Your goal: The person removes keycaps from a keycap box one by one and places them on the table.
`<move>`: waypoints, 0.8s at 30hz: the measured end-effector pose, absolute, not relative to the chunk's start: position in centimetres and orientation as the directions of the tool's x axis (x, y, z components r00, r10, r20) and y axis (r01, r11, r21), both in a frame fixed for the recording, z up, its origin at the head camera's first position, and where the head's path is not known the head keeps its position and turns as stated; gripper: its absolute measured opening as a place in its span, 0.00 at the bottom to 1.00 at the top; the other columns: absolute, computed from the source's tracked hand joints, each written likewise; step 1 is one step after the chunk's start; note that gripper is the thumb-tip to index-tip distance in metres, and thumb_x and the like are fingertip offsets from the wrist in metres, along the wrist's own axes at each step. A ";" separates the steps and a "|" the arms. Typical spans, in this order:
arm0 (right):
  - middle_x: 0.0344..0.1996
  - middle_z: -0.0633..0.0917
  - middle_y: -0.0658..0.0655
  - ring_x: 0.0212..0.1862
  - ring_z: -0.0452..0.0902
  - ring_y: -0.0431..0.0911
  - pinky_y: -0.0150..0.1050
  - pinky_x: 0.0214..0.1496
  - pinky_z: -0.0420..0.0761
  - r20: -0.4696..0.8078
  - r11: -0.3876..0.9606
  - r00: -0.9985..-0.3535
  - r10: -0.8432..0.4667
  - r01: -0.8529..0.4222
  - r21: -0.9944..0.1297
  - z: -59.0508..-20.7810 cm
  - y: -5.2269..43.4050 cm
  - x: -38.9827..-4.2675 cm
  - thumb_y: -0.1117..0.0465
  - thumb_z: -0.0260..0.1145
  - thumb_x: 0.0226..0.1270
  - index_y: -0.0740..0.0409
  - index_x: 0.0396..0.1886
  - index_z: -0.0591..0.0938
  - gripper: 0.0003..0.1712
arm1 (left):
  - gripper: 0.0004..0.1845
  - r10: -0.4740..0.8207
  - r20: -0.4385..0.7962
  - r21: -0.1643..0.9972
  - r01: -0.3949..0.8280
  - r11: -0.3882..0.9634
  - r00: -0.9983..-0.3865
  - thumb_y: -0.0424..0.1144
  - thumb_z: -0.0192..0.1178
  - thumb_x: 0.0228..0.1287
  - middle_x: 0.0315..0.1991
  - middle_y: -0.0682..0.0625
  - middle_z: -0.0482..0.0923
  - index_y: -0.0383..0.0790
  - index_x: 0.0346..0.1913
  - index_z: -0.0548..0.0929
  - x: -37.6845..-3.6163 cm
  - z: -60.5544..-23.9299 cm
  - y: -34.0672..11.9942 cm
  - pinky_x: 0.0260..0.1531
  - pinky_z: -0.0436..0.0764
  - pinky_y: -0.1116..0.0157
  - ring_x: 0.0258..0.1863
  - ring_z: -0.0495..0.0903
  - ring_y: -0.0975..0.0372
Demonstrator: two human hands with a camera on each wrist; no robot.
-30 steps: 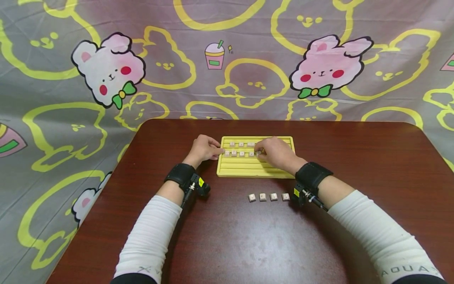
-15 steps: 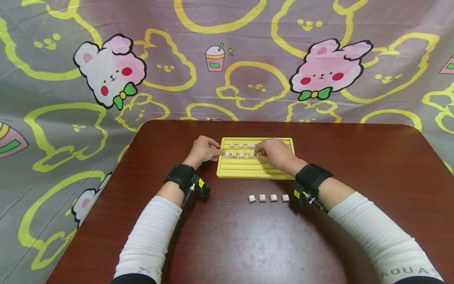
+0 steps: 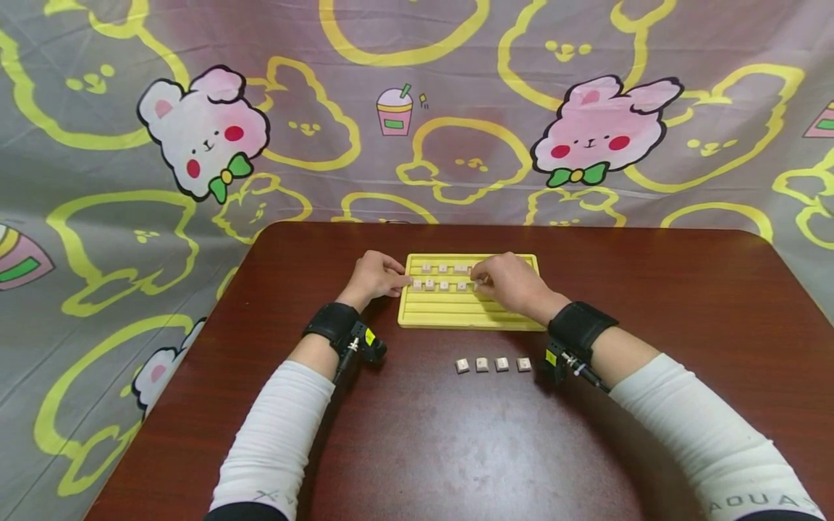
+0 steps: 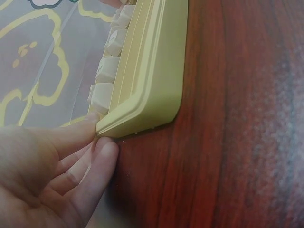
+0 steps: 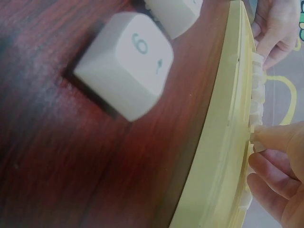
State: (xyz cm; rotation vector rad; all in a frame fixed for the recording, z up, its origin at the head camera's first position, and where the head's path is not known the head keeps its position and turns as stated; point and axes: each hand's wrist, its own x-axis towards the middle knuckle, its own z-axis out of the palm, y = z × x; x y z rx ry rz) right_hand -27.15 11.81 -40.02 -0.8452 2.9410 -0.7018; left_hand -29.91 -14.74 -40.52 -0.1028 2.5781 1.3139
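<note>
A yellow ridged tray [image 3: 433,315] lies on the table, with white keycaps standing in its two far rows. My left hand [image 3: 374,276] pinches the tray's left edge, thumb on the rim and fingers against the side, beside the first keycap [image 4: 102,97] of the second row. At the right end of that row, my right hand [image 3: 515,282] pinches a keycap [image 5: 258,146] between thumb and fingers, down at the tray's surface. The right hand hides part of the tray's right side. The nearer grooves hold no keycaps.
Several loose keycaps lie in a line on the dark red table [image 3: 404,434], in front of the tray. The rightmost keycap [image 5: 137,61], marked 6, sits close to the right wrist. Behind the table hangs a cartoon-printed cloth [image 3: 456,87].
The right wrist and forearm have shifted slightly right, while the right fingers stay at the same keycap. My left hand keeps its hold on the tray edge. The head view has tilted up slightly.
</note>
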 end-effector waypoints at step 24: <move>0.40 0.89 0.52 0.41 0.85 0.45 0.43 0.45 0.86 0.143 0.755 -0.831 -0.538 -0.550 -0.357 -39.4 14.1 -24.8 0.60 0.72 0.63 0.55 0.43 0.88 0.10 | 0.17 0.034 -0.232 0.773 -0.163 0.613 -0.972 0.35 0.70 0.60 0.42 0.36 0.87 0.30 0.50 0.84 -30.0 -40.8 -14.6 0.29 0.88 0.68 0.23 0.84 0.64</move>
